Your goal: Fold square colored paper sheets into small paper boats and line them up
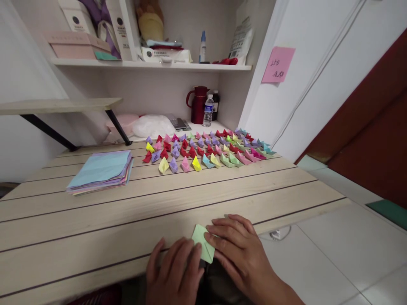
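A small folded piece of light green origami paper (203, 244) lies at the table's front edge, between my two hands. My right hand (239, 248) grips its right side, with the fingertips on top and the thumb low by the edge. My left hand (177, 269) presses on the paper's lower left side with its nearest finger, the other fingers curved over the table edge. Farther back, rows of small folded paper boats (196, 164) in many colours stand on the table. To the left lies a stack of square coloured paper (100, 170), light blue on top.
The slatted wooden table (152, 203) ends just before my body. A raised wooden shelf (60, 105) on black legs stands at the left. Behind the boats are a dark red jug (199, 106), a water bottle (207, 111) and a white plastic bag (154, 126).
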Tool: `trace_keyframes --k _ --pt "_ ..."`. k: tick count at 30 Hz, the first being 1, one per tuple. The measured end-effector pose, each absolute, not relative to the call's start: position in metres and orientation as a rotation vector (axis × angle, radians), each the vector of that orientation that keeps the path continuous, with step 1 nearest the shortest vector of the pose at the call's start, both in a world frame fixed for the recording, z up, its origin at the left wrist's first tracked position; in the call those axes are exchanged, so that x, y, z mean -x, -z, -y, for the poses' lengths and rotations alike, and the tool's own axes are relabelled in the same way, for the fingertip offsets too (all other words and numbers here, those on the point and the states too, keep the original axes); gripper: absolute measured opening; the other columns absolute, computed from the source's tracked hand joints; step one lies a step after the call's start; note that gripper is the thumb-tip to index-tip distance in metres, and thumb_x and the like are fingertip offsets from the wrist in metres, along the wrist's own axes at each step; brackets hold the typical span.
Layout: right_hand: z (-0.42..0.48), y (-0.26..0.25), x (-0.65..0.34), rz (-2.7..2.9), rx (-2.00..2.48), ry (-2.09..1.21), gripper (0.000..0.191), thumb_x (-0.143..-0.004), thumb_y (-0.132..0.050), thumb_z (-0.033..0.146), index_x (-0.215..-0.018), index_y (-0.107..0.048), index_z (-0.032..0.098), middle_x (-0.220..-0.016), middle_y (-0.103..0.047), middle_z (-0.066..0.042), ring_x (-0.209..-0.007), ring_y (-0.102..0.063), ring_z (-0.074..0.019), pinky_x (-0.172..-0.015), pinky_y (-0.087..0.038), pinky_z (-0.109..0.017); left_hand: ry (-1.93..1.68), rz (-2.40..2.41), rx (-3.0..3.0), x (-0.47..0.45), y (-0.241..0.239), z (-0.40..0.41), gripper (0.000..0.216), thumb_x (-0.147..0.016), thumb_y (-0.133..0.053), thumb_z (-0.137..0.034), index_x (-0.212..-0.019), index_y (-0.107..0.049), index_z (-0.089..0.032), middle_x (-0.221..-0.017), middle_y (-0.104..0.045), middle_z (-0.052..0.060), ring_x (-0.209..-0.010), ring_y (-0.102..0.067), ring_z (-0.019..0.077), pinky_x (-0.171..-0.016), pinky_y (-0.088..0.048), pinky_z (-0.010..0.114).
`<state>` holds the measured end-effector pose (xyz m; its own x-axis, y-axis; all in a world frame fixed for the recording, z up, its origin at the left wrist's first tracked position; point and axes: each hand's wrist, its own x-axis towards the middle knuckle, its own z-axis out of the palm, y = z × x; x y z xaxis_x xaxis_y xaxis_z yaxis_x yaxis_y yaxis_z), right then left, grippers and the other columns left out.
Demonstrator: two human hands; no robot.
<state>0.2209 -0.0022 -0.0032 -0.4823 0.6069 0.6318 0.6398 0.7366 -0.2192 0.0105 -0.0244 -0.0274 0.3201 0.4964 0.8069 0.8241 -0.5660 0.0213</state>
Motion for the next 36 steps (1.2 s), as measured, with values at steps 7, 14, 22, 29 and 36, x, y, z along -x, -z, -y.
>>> trace_keyframes --k 7,14,22,29,36 --pt "0.003 -0.004 -0.218 2.178 0.978 -0.042 0.022 -0.097 -0.057 0.021 -0.116 -0.066 0.024 -0.111 -0.073 -0.005 -0.110 -0.063 -0.0230 -0.095 -0.046 -0.042 1.153 1.198 2.320 -0.016 0.019 0.019 0.024 -0.095 -0.054 -0.020 -0.113 -0.069 -0.023 -0.105 -0.078 -0.003 -0.099 -0.069 0.0127 -0.121 -0.017 0.034" --pt "0.004 -0.017 -0.204 2.051 1.129 -0.173 0.012 -0.098 -0.055 0.023 -0.094 -0.066 0.026 -0.101 -0.073 -0.001 -0.095 -0.064 -0.0198 -0.085 -0.044 -0.037 1.059 1.310 2.443 -0.003 0.010 0.017 0.030 -0.086 -0.064 -0.015 -0.111 -0.066 -0.031 -0.106 -0.076 -0.006 -0.098 -0.069 0.0115 -0.117 -0.018 0.032" --pt "0.005 -0.014 -0.198 2.051 1.327 -0.192 0.008 -0.096 -0.057 0.020 -0.088 -0.057 0.023 -0.115 -0.068 -0.005 -0.103 -0.058 -0.0251 -0.087 -0.038 -0.042 1.037 1.457 2.266 -0.014 0.012 0.017 0.005 -0.087 -0.066 -0.023 -0.089 -0.063 -0.027 -0.108 -0.071 0.005 -0.104 -0.061 0.0226 -0.104 -0.033 0.044" --pt "0.001 -0.012 -0.194 2.073 1.354 -0.127 0.010 -0.090 -0.061 0.016 -0.087 -0.054 0.023 -0.115 -0.066 -0.003 -0.105 -0.058 -0.0251 -0.088 -0.037 -0.043 0.957 1.680 2.101 -0.019 0.003 0.006 0.020 -0.089 -0.063 -0.036 -0.074 -0.057 -0.025 -0.117 -0.068 0.010 -0.108 -0.056 0.0311 -0.093 -0.039 0.050" --pt "0.000 -0.010 -0.194 2.078 1.374 -0.077 0.010 -0.089 -0.064 0.020 -0.092 -0.056 0.023 -0.116 -0.067 -0.004 -0.102 -0.060 -0.0254 -0.088 -0.041 -0.043 0.807 1.661 2.157 -0.018 0.000 0.001 0.017 -0.089 -0.062 -0.037 -0.079 -0.058 -0.024 -0.110 -0.072 0.008 -0.103 -0.062 0.0286 -0.093 -0.039 0.049"
